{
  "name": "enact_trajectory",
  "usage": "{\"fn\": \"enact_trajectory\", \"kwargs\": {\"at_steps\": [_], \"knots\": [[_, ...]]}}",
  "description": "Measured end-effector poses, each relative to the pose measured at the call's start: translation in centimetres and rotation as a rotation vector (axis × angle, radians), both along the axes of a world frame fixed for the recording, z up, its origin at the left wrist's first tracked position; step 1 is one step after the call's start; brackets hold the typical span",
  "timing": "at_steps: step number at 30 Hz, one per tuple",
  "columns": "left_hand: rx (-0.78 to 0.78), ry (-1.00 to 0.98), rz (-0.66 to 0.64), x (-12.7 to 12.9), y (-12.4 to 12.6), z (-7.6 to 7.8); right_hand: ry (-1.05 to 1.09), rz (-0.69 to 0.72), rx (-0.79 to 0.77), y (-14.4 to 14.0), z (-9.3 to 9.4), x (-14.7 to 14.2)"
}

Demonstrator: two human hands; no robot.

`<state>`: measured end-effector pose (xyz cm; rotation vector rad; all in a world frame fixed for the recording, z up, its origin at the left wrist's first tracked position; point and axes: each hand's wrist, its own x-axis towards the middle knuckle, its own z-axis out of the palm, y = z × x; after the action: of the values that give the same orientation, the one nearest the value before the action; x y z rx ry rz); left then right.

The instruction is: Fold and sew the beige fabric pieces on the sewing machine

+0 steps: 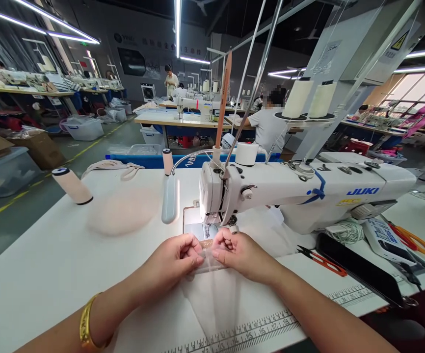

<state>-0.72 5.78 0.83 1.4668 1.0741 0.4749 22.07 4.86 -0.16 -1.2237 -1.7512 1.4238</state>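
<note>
Head view: both hands [207, 255] pinch sheer fabric [212, 289] together.

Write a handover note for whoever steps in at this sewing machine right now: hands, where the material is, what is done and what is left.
Left hand: fingers pinching the sheer fabric strip at its left edge.
Right hand: fingers pinching the same strip from the right.
The strip lies on the white table just in front of the needle plate of the sewing machine and trails back toward the table edge.
Done: strip gripped and lined up near the presser foot.
Left: it looks not yet fed under the foot; no stitching is visible.
Red-handled snips lie to the right.
</note>
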Motion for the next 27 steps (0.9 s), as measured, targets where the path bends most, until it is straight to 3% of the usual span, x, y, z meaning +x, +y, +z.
{"fn": "enact_trajectory", "kwargs": {"at_steps": [6,14,21,27], "knots": [[0.069,0.08,-0.068,0.2,0.1,0.0,0.049,-0.028,0.012,-0.4,-0.9,-0.3],[0.121,0.055,-0.025,0.7,0.0,-0.7,-0.03,-0.08,0.105,-0.9,-0.8,-0.6],[0.254,0.083,-0.023,0.9,-0.4,-1.0,-0.035,-0.104,0.178,-0.9,-1.3,-1.2],[0.345,0.065,0.065,1.3,-0.6,-1.2,-0.078,-0.133,0.261,-1.2,-1.3,-1.5]]}}
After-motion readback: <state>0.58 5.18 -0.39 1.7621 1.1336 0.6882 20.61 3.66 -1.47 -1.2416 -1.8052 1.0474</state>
